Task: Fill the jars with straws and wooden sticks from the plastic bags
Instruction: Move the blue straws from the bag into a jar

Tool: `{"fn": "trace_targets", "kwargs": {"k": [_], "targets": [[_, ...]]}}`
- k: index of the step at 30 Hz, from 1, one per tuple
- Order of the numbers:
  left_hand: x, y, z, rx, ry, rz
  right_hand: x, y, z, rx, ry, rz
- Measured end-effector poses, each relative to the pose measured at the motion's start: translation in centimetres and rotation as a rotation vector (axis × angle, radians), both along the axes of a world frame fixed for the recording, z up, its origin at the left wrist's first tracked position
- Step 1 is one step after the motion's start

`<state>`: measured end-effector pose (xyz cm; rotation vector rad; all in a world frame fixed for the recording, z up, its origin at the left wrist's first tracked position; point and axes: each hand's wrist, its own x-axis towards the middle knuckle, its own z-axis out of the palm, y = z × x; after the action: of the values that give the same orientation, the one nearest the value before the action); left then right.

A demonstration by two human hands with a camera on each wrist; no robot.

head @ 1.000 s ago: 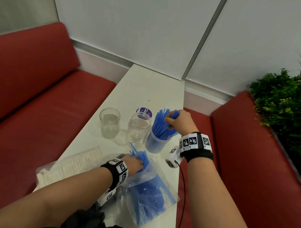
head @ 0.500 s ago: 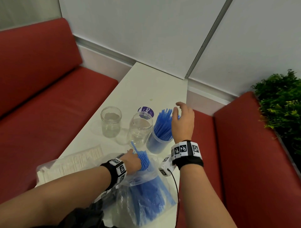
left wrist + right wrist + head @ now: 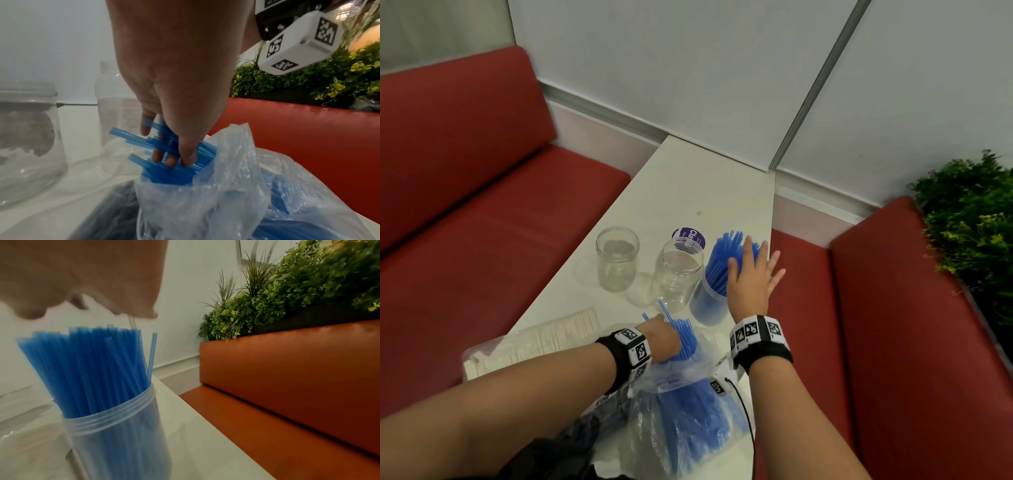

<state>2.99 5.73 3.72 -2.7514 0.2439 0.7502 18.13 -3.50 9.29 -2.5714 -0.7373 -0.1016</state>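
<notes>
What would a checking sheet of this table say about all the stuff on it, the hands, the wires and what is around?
Surface: white table, narrow.
Job's things: jar of blue straws well filled; two clear jars hold no straws or sticks; straw bag open; bag of wooden sticks lying flat.
Clutter: purple lid behind the jars.
Hands: left hand grips straws at the bag mouth; right hand open over the filled jar.
Cables: black cable from the right wrist.
Surroundings: red benches, green plants.

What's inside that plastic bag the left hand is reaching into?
Blue straws fill the plastic bag, their ends poking from its mouth where the left hand grips some. The crumpled plastic hides how many remain.
</notes>
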Motion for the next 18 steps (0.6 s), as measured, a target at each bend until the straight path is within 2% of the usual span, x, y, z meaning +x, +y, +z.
{"fn": "trace_targets", "kwargs": {"k": [2, 3, 5, 7, 8, 10, 12, 14, 16, 18], "targets": [[-0.1, 0.1, 0.6, 0.016, -0.018, -0.002, -1.4, -0.5, 0.5, 0.305, -0.196, 0.078], [-0.2, 0.1, 0.9, 0.014, -0.016, 0.0, -2.3, -0.6, 0.4, 0.42, -0.166, 0.162], [-0.2, 0.3, 1.8, 0.008, 0.004, 0.019, -4.4, -0.8, -0.2, 0.456, 0.143, 0.288], [0.2, 0.6, 3.5, 0.025, 0.033, 0.061, -6.0, -1.0, -1.3, 0.256, 0.473, 0.331], [0.7, 0.4, 4.6, 0.06, 0.063, 0.068, -6.5, -1.2, -2.0, 0.102, 0.574, 0.35], [1.5, 0.4, 5.9, 0.148, 0.11, 0.05, -7.4, -1.2, -3.2, -0.175, 0.686, 0.417], [2.0, -0.4, 7.4, 0.24, 0.107, 0.047, -8.4, -1.0, -4.1, -0.247, 0.708, 0.431], [2.3, -1.0, 9.4, 0.303, 0.068, 0.026, -9.3, -0.7, -4.1, -0.086, 0.683, 0.345], [2.6, -0.9, 12.6, 0.16, -0.001, 0.135, -9.7, -0.4, -4.1, 0.13, 0.689, 0.28], [2.6, 0.2, 16.5, -0.028, -0.152, 0.14, -10.2, -0.2, -3.4, 0.339, 0.751, 0.245]]}}
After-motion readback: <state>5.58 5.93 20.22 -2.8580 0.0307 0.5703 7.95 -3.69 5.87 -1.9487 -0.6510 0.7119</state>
